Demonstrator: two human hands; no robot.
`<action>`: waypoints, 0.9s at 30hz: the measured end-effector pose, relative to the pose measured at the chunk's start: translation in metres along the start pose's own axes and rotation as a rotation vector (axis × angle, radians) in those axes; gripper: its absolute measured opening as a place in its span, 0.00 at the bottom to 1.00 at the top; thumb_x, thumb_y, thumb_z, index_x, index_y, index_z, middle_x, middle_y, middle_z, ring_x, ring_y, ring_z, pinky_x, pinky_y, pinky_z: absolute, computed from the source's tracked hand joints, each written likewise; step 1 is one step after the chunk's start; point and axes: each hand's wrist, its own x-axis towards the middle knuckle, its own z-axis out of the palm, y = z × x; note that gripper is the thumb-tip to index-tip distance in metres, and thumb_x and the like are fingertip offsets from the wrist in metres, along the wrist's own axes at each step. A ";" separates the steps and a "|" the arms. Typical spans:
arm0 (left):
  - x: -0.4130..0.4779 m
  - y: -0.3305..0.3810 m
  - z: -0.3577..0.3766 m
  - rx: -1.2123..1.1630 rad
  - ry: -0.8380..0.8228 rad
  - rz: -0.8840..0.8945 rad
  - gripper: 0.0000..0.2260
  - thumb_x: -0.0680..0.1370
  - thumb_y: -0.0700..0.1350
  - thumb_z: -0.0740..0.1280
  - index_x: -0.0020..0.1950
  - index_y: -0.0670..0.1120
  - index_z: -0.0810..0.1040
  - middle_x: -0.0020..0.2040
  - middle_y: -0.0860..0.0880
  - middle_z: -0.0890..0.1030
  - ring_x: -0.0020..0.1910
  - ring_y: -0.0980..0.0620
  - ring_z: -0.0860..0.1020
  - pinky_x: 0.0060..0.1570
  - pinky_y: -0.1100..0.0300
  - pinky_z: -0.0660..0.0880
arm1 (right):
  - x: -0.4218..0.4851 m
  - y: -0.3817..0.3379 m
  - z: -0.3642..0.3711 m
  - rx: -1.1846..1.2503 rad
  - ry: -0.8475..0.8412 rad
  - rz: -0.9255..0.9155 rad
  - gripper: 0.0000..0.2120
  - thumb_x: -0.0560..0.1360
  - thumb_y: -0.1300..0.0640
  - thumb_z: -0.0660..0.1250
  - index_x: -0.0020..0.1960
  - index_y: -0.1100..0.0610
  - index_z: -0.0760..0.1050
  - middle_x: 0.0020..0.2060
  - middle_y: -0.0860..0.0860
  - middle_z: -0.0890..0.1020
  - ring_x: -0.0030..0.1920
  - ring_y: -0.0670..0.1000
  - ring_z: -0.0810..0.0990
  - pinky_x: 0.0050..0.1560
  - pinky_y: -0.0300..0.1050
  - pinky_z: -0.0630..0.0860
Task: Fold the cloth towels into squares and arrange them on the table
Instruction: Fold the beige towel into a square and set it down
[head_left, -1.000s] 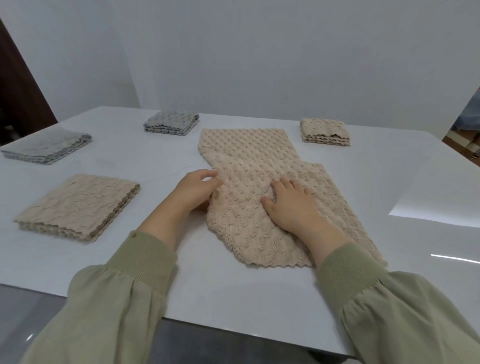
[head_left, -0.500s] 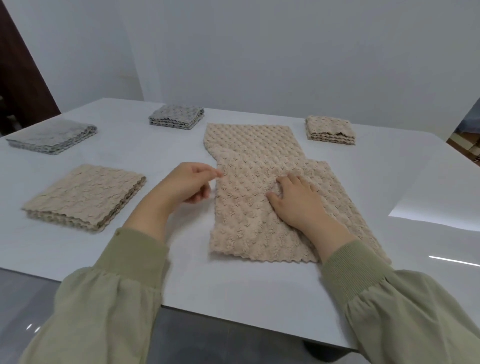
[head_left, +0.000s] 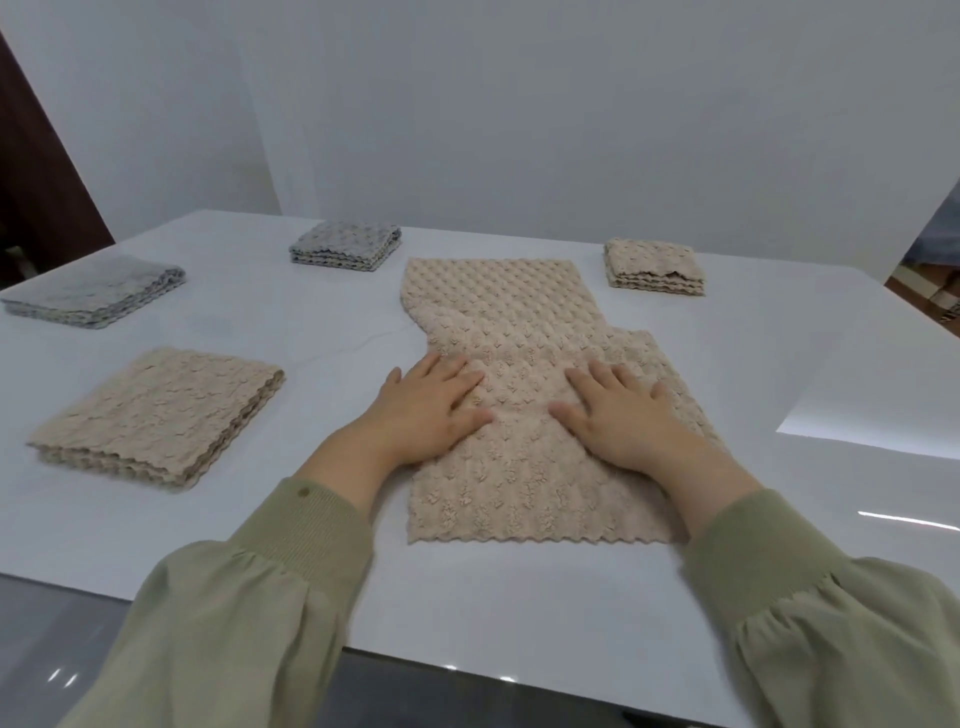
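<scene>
Flatly, the left hand (head_left: 431, 410) and right hand (head_left: 623, 415) are pressing with straight fingers on the beige towel (head_left: 524, 374), which is lying beneath both palms on the bench (head_left: 519, 597).

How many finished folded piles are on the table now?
4: left grey pile, left edge; back grey pile, centre rear; near beige pile, front left; far beige pile, rear right. None looks hidden.

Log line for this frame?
towel: beige, partly folded, on table | left hand: flat on towel edge | right hand: flat on towel
</scene>
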 end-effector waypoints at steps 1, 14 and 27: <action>0.002 -0.001 -0.001 -0.077 0.106 0.008 0.25 0.80 0.60 0.54 0.75 0.54 0.59 0.77 0.53 0.55 0.76 0.49 0.52 0.73 0.47 0.52 | 0.001 0.005 -0.004 0.049 0.021 -0.007 0.29 0.78 0.36 0.46 0.73 0.51 0.60 0.75 0.53 0.60 0.73 0.56 0.59 0.71 0.63 0.53; 0.069 -0.020 -0.004 -0.443 0.581 -0.211 0.18 0.79 0.48 0.60 0.70 0.49 0.70 0.66 0.46 0.73 0.69 0.50 0.63 0.66 0.55 0.62 | 0.080 0.065 -0.022 0.230 0.239 0.237 0.22 0.80 0.57 0.52 0.73 0.58 0.60 0.69 0.60 0.67 0.67 0.62 0.64 0.65 0.54 0.64; 0.069 -0.015 -0.010 -0.463 0.487 -0.203 0.20 0.74 0.39 0.68 0.65 0.50 0.75 0.54 0.48 0.75 0.56 0.50 0.72 0.55 0.60 0.68 | 0.085 0.074 -0.011 0.170 0.381 0.177 0.13 0.74 0.60 0.59 0.58 0.59 0.74 0.51 0.58 0.77 0.57 0.62 0.71 0.53 0.52 0.68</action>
